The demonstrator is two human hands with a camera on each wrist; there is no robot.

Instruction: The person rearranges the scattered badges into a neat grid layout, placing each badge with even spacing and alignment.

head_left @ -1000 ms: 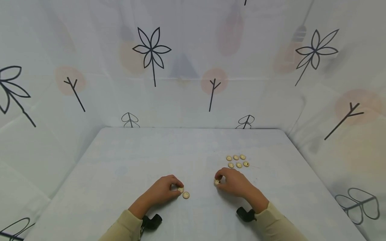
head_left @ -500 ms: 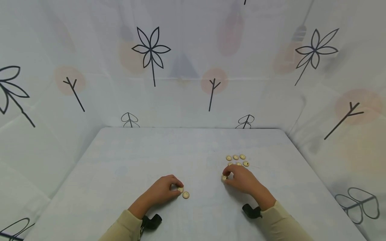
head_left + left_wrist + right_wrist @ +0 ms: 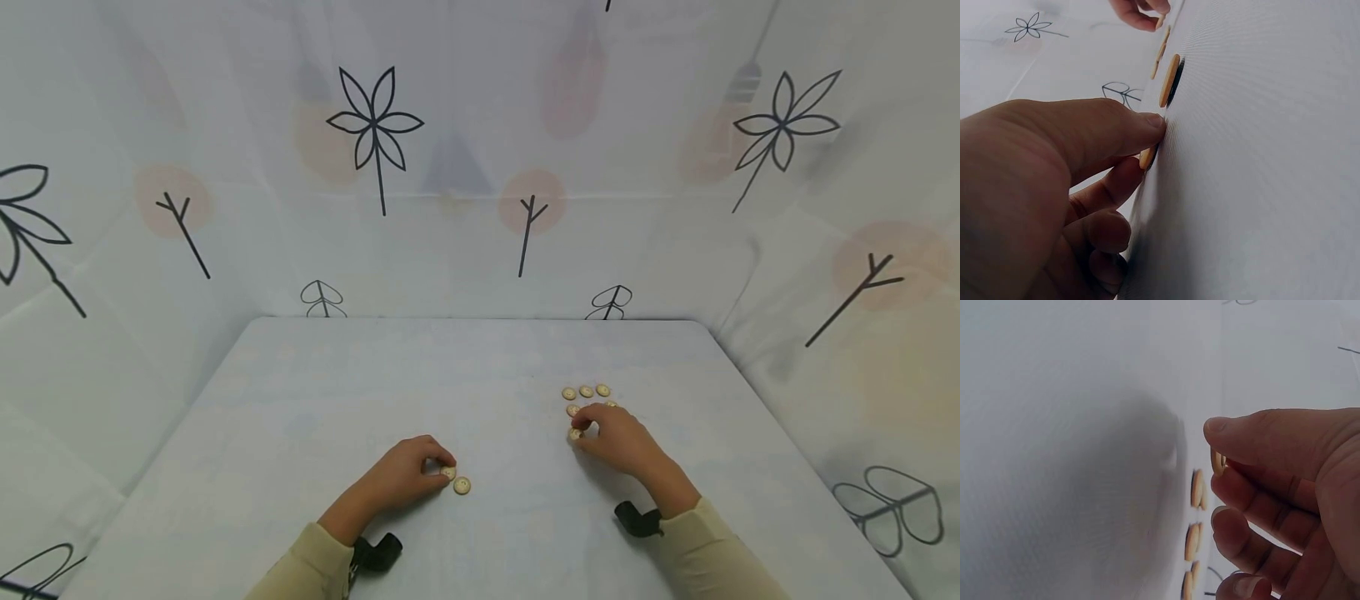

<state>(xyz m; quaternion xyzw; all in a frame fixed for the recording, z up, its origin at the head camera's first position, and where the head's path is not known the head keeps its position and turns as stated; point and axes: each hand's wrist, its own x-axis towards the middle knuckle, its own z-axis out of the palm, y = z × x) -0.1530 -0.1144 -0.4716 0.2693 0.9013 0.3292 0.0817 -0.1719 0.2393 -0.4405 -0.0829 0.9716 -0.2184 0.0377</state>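
My left hand [image 3: 408, 473] pinches a round wooden button [image 3: 448, 472] at the table surface, thumb on one side and a finger on the other. A second button [image 3: 462, 485] lies just to the right of those fingertips. My right hand [image 3: 618, 437] holds another button [image 3: 575, 434] between thumb and forefinger; in the right wrist view that button [image 3: 1217, 461] is off the table, tilted on edge. Beyond the right hand lie several buttons in rows, the far row's middle button [image 3: 587, 392] in plain sight. The hand partly covers the nearer row, where one button [image 3: 573, 410] shows.
A white cloth covers the table [image 3: 315, 392]. Patterned white fabric [image 3: 457, 250] with plant drawings hangs behind and at both sides. A black wrist camera [image 3: 378, 552] sits under the left wrist and another black camera [image 3: 637, 519] under the right.
My right hand has moved right and away from me, carrying its button toward the rows, and now covers part of the nearer row. The left hand stays in place on its button.
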